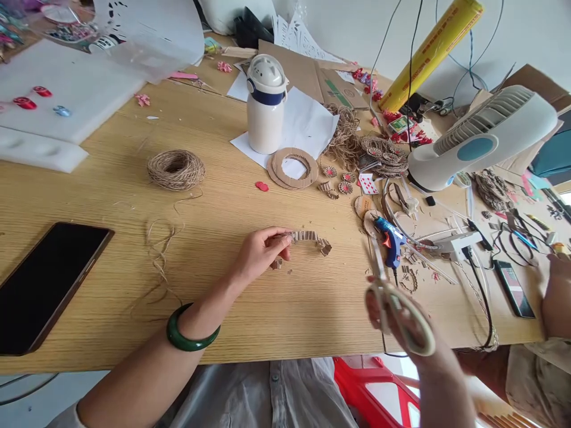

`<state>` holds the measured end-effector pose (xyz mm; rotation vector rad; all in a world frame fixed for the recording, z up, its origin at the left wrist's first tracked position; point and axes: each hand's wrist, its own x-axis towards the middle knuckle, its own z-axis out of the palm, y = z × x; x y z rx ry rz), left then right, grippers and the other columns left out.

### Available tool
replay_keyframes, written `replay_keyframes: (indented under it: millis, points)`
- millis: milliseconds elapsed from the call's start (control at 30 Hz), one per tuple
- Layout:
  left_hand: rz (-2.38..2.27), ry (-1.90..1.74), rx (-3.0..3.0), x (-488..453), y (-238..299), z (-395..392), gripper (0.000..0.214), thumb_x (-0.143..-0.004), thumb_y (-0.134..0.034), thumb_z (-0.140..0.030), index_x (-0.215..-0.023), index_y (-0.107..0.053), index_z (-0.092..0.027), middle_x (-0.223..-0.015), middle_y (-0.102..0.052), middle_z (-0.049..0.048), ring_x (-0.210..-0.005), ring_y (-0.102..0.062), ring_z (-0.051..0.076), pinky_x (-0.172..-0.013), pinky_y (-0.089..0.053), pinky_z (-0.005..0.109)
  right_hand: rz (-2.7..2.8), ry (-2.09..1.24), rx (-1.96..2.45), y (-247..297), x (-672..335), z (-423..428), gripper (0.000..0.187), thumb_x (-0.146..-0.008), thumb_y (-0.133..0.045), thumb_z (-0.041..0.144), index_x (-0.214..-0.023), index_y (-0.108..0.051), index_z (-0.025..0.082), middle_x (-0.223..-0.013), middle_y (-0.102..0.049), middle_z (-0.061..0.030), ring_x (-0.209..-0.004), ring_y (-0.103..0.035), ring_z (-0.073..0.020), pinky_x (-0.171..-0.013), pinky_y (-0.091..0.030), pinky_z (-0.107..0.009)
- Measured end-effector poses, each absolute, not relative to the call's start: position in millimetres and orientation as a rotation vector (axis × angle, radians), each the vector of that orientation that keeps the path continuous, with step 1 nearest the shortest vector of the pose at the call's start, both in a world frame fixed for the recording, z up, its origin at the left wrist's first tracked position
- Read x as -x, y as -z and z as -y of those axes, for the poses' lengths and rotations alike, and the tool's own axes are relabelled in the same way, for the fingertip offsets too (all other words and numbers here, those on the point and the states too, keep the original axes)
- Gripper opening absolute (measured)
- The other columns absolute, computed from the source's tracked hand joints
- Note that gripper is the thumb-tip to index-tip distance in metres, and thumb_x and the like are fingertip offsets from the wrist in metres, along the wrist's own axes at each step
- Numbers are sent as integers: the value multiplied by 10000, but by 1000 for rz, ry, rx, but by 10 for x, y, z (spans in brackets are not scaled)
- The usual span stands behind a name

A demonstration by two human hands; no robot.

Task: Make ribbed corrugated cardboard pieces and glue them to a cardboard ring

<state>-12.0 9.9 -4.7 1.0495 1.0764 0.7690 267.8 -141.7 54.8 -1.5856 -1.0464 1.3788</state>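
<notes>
My left hand (263, 252), with a green bangle (193, 333) at the wrist, pinches a curled strip of corrugated cardboard (307, 236) just above the table. One end of the strip bends down to the right, and a piece shows below my fingers. In my right hand (401, 321) is a pair of scissors (413, 327) with pale handles, blades pointing up and away; motion blurs them. Beyond the scissors lies a blue hot glue gun (392, 241). Two cardboard rings (297, 168) and small red discs (262, 186) lie ahead of my left hand.
A ball of twine (176, 169) and a phone (49, 285) are on the left. A white bottle (266, 107) stands at the back. To the right are a fan (482, 139), a power strip (459, 245) with cables, and another person's arm (557, 294).
</notes>
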Motion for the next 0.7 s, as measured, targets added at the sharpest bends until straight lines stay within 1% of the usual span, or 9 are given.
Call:
replay_keyframes:
  millis: [33, 67, 167, 300, 467, 567, 633, 700]
  points:
    - [-1076, -770, -1042, 124, 42, -103, 394, -805, -697, -447, -1056, -703, -142, -686, -670, 25, -615, -664, 138, -390, -433, 150, 985, -1578, 1433, -503, -2508, 1315, 593, -791, -658, 613, -1250, -624, 241, -840, -577, -56, -638, -516, -164, -538, -457, -306]
    - [-1073, -769, -1032, 129, 36, -107, 385, -807, -699, -445, -1048, -704, -145, -686, -668, 22, -616, -664, 138, -392, -436, 149, 951, -1705, 1319, -471, -2354, 1217, 557, -808, -670, 579, -1245, -621, 237, -836, -559, -44, -637, -494, -148, -538, -433, -287]
    - [-1043, -771, -996, 141, 24, -114, 355, -810, -704, -437, -1021, -706, -151, -683, -661, 12, -620, -664, 133, -405, -440, 150, 926, -1909, 1158, -445, -2020, 975, 478, -823, -709, 517, -1187, -633, 217, -820, -539, -25, -630, -471, -120, -548, -391, -258]
    - [-1000, -793, -949, 143, 25, -119, 331, -822, -699, -436, -997, -709, -155, -696, -661, 8, -608, -668, 126, -398, -419, 144, 920, -1953, 1135, -443, -1879, 813, 420, -831, -715, 502, -1119, -648, 204, -773, -524, -10, -606, -437, -112, -515, -350, -244]
    - [-1008, -785, -910, 136, 14, -125, 333, -816, -713, -441, -1007, -711, -168, -730, -655, 5, -611, -683, 127, -397, -427, 144, 869, -1957, 1123, -351, -1944, 831, 418, -825, -723, 499, -1114, -658, 204, -786, -524, -14, -603, -418, -109, -501, -328, -240]
    - [-1014, -756, -886, 127, 9, -119, 342, -807, -720, -452, -1006, -706, -175, -724, -644, 0, -614, -682, 132, -384, -435, 144, 857, -1962, 1133, -312, -1962, 854, 407, -847, -699, 489, -1135, -654, 204, -794, -526, -18, -615, -427, -112, -505, -332, -239]
    - [-1013, -738, -875, 120, 14, -116, 324, -807, -718, -456, -964, -703, -172, -699, -631, -4, -605, -674, 137, -378, -449, 154, 870, -1957, 1116, -296, -1953, 850, 419, -861, -683, 485, -1166, -642, 200, -792, -525, -19, -623, -431, -116, -500, -333, -237]
    - [-996, -733, -865, 117, 21, -117, 294, -817, -709, -448, -877, -694, -160, -656, -613, -9, -574, -656, 130, -385, -463, 163, 887, -1951, 1090, -280, -1938, 836, 432, -868, -674, 485, -1188, -630, 198, -796, -525, -21, -625, -434, -118, -496, -331, -237]
